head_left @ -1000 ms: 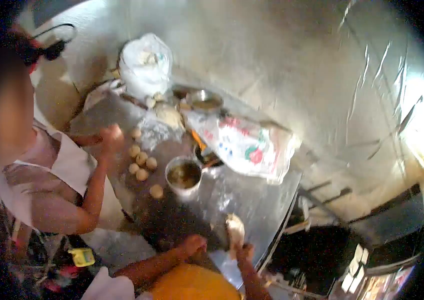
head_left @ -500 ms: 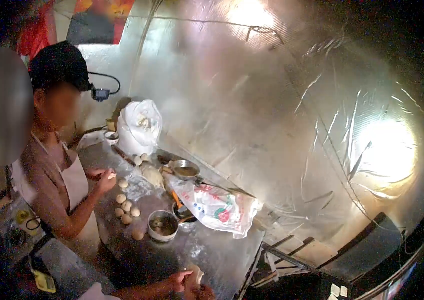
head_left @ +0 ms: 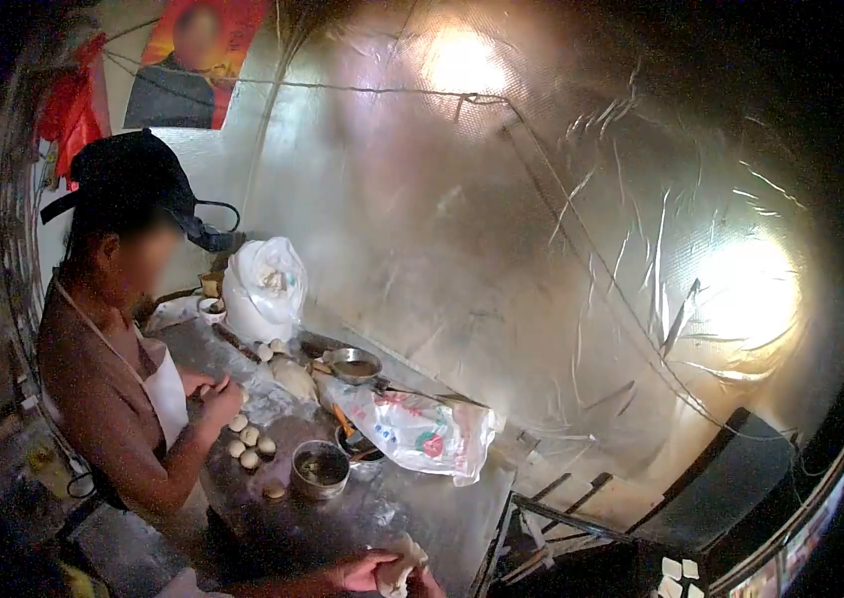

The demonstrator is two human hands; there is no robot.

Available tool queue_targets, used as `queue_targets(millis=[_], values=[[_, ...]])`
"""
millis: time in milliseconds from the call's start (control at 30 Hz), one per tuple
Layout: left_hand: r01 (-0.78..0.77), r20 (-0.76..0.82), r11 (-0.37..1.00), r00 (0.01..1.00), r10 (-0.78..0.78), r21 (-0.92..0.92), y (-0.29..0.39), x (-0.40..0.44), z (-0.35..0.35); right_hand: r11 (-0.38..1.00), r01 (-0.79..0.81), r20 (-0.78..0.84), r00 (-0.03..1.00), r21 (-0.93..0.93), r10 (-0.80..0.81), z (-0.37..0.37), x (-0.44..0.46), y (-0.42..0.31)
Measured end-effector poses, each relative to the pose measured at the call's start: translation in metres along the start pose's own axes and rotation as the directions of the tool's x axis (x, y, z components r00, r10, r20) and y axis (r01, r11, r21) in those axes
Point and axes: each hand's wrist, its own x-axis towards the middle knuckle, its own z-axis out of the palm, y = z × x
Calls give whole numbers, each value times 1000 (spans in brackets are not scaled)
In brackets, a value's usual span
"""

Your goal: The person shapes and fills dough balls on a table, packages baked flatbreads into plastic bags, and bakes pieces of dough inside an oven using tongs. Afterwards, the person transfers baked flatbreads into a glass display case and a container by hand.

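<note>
Filling the near and middle left of the view, the surface carried pale, powdery smears. At its left side stood a co-worker, whose hands met in front of the apron; what they held, if anything, was too small to tell. A white sack stood at the far end, and a printed bag lay along the right edge. Left of the bag and nearer was a pot; beyond the bag sat a bowl, with a lump just left of it.

At the near edge, the left hand and right hand held the dough between them, above the surface. The left fingers were closed on its left edge, the right fingers on its lower right.

It looked light, soft and limp, likely to stretch or tear under a hard pull, perhaps a little tacky. Opposite edges, pinched gently with flat fingers, seemed the best hold.

Smallest were the balls, clustered left of the pot.
</note>
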Motion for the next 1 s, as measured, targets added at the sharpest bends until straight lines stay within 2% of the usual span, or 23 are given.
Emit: queue_targets(millis=[33, 67, 100, 133, 167, 233, 300, 333, 367, 400, 500, 633, 700, 767, 833, 867, 900, 933, 1000], values=[[48, -89, 998, 995, -44, 39, -7, 3, -7, 990, -68, 111, 992, 122, 54, -24, 17, 15], [-61, -133, 926, 984, 118, 374, -12, -13, 75, 989, -22, 450, 892, 148, -47, -35, 25, 18], [-63, -132, 927, 984, 119, 371, -12, -21, 114, 989, 26, -113, 994, 147, -9, -43, 33, 47], [1, -117, 780, 989, 93, 626, -13, -30, 141, 993, -25, -33, 999, 114, 29, -45, 33, 46], [24, -106, 770, 993, 56, 638, -13, -33, 147, 994, -76, 47, 996, 79, 73, -51, 32, 45], [69, -84, 745, 996, -17, 663, -12, -38, 158, 990, -108, 33, 994, 95, 105, -67, 40, 59], [210, -216, 857, 969, -119, 470, -6, -34, 141, 985, -132, 19, 991, 107, 131, -86, 43, 59], [149, -68, 852, 989, -132, 503, -4, -25, 128, 974, -210, 80, 973, -80, 216, -96, 42, 51], [151, -72, 854, 988, -133, 498, -5, -29, 131, 926, -266, 127, 943, -269, 308, -103, 45, 49], [154, -59, 862, 988, -143, 483, -5, -32, 134, 905, -181, 32, 977, -386, 209, -105, 45, 61], [167, -80, 867, 986, -146, 469, -8, -33, 121, 940, -186, 4, 981, -287, 195, -91, 37, 69], [183, -198, 878, 975, -103, 443, -12, -24, 73, 977, -147, -49, 989, -153, 141, -4, 7, 5], [178, -232, 883, 969, -81, 433, -3, -28, 59, 961, -176, -79, 984, -211, 162, 23, 2, -25], [139, -267, 910, 963, -32, 390, 0, -45, 32, 850, -327, -152, 945, -413, 290, -17, 31, -33], [73, -295, 945, 955, 26, 319, 2, -70, -7, 769, -209, 7, 964, -605, 267, -37, 49, -67], [43, -305, 958, 951, 48, 284, 4, -81, -26, 708, 110, 129, 991, -698, -27, -44, 61, -83], [12, -312, 968, 948, 68, 250, 7, -91, -42, 540, 406, 280, 911, -738, -302, -48, 69, -104], [-7, -316, 976, 946, 78, 219, 10, -98, -55, 607, 514, 397, 857, -606, -330, -25, 67, -149], [-46, -309, 985, 946, 96, 166, 15, -105, -74, 224, 592, 413, 740, -774, -530, 54, 50, -245]])
